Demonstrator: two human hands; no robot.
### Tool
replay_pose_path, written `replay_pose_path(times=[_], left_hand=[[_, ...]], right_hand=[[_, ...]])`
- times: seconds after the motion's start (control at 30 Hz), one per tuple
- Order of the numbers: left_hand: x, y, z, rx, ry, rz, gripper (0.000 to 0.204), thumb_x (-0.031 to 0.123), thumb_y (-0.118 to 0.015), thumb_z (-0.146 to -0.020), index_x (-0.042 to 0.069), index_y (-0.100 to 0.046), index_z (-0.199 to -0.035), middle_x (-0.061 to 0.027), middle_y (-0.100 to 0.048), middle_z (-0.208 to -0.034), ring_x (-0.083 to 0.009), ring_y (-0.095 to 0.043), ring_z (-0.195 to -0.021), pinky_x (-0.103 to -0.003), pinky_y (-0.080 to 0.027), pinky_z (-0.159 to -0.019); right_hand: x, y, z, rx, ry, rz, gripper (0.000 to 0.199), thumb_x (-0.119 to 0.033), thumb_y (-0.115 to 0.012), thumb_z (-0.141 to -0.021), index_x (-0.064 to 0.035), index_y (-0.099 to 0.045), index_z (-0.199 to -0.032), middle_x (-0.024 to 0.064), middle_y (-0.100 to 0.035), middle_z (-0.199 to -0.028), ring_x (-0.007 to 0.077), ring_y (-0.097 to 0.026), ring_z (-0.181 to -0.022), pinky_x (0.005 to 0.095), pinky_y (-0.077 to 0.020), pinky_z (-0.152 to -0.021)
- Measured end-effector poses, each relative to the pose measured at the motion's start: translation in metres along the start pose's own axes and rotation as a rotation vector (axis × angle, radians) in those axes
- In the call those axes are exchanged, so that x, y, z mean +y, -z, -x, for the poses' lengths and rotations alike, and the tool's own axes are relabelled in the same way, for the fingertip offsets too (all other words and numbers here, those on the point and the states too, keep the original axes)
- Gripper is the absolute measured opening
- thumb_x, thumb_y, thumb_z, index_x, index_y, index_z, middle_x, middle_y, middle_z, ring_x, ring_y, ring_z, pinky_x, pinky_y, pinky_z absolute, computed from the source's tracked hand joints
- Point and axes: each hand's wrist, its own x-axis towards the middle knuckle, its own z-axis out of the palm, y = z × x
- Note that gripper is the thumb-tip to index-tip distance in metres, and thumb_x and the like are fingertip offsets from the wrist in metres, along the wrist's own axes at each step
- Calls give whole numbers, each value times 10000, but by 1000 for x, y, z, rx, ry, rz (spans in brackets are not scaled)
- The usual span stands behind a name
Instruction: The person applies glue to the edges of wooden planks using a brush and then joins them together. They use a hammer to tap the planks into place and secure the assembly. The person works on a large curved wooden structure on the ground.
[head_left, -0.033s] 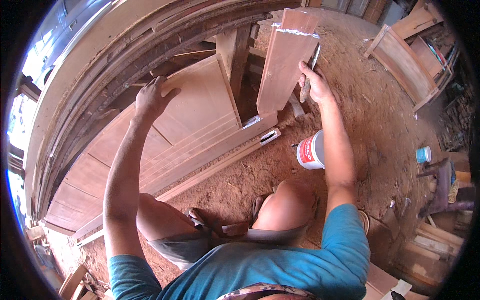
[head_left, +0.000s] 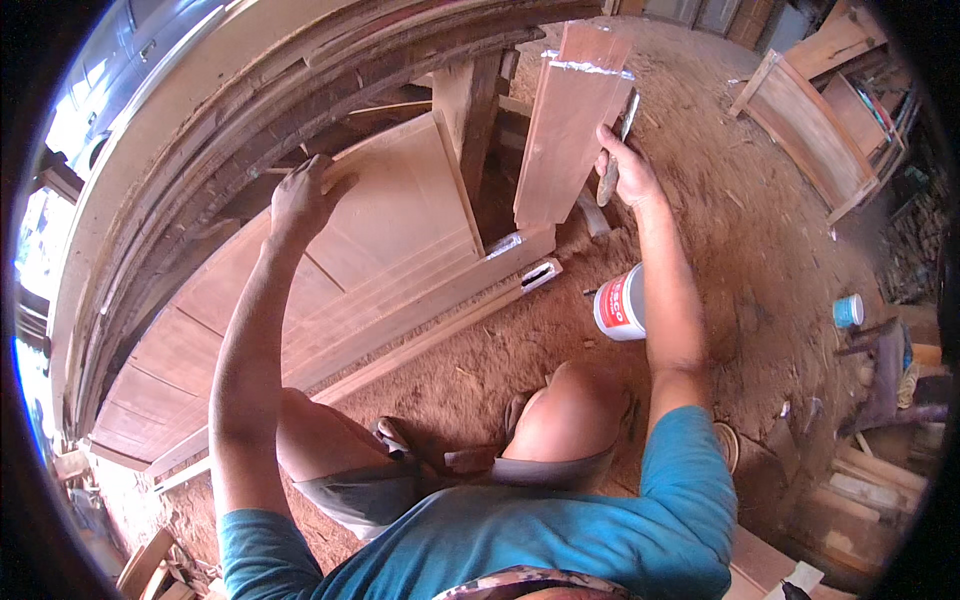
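A large curved wooden frame of stacked arched mouldings (head_left: pixel 230 120) sweeps across the upper left, and below it a broad panelled door of pale brown wood (head_left: pixel 390 250) lies flat on the sawdust-covered earth floor (head_left: pixel 760 250), its long axis running from the lower left up toward the middle.

The person squats at its lower edge. Standing on end against the door's far corner is a long flat reddish-brown plank (head_left: pixel 570 120), tilted slightly right, its long axis pointing up and away from the person; a pale whitish smear crosses it near the top.

The right hand (head_left: pixel 622 170) is closed around a slim dark-handled tool with a narrow metal blade (head_left: pixel 612 160), held against the plank's right edge, blade pointing up along the plank. So the plank lies just left of this hand, touching it, and the right hand is clearly the nearer one.

The left hand (head_left: pixel 300 200) rests with spread fingers on the door's upper left part, holding nothing, well apart from the plank.

A white cylindrical tub with a red label (head_left: pixel 620 305) stands on the floor just below the right forearm. A small blue-and-white can (head_left: pixel 848 310) sits far to the right.
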Motion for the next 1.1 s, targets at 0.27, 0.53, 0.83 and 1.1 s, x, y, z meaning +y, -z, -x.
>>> replay_pose_path(times=[0.27,0.53,0.83,1.1], left_hand=[[12,-3,25,184,-71,60,388,444,-706,-925,89,-690,-1081,-128,-701,-1014,-367,-661,-1001,-489,-524,-848],[47,11,60,198,-6,-18,375,429,-695,-943,70,-707,-1052,-120,-701,-1018,-351,-649,-990,-466,-511,-859],[66,15,80,207,29,-27,364,391,-749,-905,72,-712,-1075,-135,-709,-1037,-355,-646,-1029,-458,-509,-888],[77,16,89,225,38,-49,356,404,-736,-918,83,-702,-1069,-103,-704,-983,-337,-646,-949,-456,-499,-861]], right_hand=[[50,-2,-23,-5,-38,-142,294,-410,-787,-919,-189,-636,-1039,-71,-560,-743,74,-531,-588,266,-432,-583],[69,-3,-42,-163,-143,-165,253,-330,-786,-931,-178,-616,-1040,-76,-555,-852,83,-533,-632,275,-428,-605],[77,-9,-46,-215,-152,-112,297,-396,-756,-945,-173,-607,-1073,-64,-562,-799,83,-526,-622,260,-414,-603],[81,-4,-48,-284,-190,-142,278,-358,-774,-934,-160,-614,-1044,-48,-574,-801,100,-533,-625,268,-415,-599]])
